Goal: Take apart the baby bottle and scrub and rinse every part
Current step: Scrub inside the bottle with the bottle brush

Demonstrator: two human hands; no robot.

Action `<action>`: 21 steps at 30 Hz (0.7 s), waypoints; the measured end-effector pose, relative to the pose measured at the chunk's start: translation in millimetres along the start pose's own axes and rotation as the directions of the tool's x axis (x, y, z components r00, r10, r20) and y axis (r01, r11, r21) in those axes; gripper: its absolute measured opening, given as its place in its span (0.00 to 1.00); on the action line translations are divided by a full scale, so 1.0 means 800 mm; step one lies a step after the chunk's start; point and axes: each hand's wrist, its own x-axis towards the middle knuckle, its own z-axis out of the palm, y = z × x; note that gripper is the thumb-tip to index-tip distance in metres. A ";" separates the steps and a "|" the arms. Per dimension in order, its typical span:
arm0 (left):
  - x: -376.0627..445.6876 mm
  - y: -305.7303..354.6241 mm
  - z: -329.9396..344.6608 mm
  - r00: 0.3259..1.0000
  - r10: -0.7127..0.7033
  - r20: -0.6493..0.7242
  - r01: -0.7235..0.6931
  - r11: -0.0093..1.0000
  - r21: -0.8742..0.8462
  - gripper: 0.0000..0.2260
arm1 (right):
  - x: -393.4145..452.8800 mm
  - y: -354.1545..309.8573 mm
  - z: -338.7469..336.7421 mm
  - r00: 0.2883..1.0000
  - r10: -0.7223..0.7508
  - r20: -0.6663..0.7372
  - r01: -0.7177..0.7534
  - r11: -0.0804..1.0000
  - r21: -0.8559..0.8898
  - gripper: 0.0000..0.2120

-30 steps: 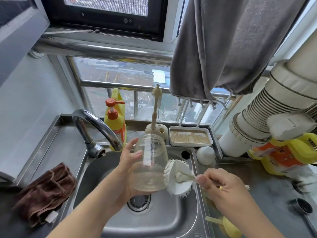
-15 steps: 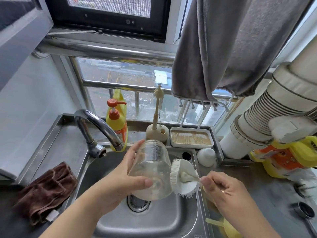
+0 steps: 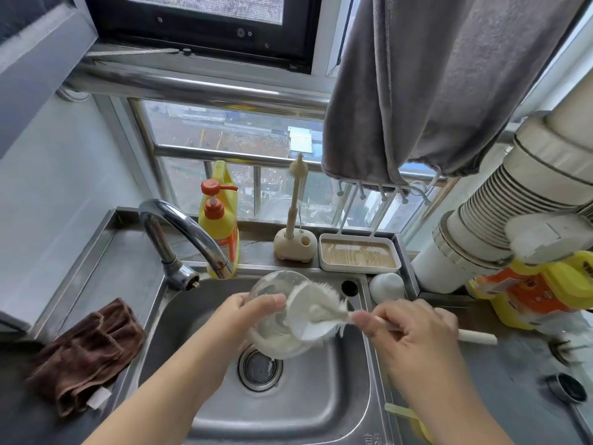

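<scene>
The clear, sudsy baby bottle body (image 3: 272,319), likely slick and light, sits gripped around its wall by the left hand (image 3: 244,319) over the steel sink (image 3: 321,412), while the right hand (image 3: 414,329) grips the white bristled bottle brush (image 3: 313,311).

- Clear bottle body (image 3: 276,316), milky with white suds
- White brush (image 3: 316,311) with a cream handle
- Silver steel sink (image 3: 321,412) and tap (image 3: 189,232)
- Brown cloth (image 3: 86,351), near left
- Yellow soap bottle (image 3: 219,226), orange pump and label
- Grey towel (image 3: 449,85) hanging, far right
- White tray (image 3: 359,253) with wood-grain inside
- Cream brush stand (image 3: 293,244)
</scene>
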 end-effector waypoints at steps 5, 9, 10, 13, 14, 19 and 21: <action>-0.003 -0.013 -0.008 0.997 -0.036 -0.062 0.036 0.999 -0.009 0.30 | 0.009 0.018 -0.003 1.000 -0.018 -0.012 0.017 0.998 -0.065 0.26; -0.003 -0.017 -0.006 0.995 -0.051 -0.082 0.049 0.998 -0.027 0.31 | 0.018 -0.002 0.015 0.996 -0.019 0.083 0.017 1.000 0.025 0.25; -0.002 -0.017 -0.010 0.992 -0.059 -0.111 0.055 0.998 -0.042 0.31 | 0.013 -0.002 0.018 0.991 -0.051 0.126 0.049 0.999 0.021 0.27; -0.001 -0.022 -0.020 0.985 -0.079 -0.155 0.067 0.995 -0.079 0.33 | 0.012 0.016 0.010 0.986 0.008 0.166 -0.007 1.000 -0.008 0.30; -0.001 -0.024 -0.018 0.983 -0.092 -0.159 0.078 0.993 -0.089 0.33 | 0.018 0.018 0.009 0.990 0.044 0.138 -0.044 0.999 -0.005 0.29; 0.000 -0.031 -0.015 0.979 -0.112 -0.169 0.092 0.988 -0.123 0.33 | 0.021 -0.002 0.031 0.986 -0.048 0.158 0.037 0.997 0.069 0.30; -0.002 -0.030 -0.020 0.978 -0.088 -0.190 0.066 0.991 -0.117 0.32 | 0.015 0.008 0.024 0.979 -0.007 0.202 0.003 1.000 0.018 0.33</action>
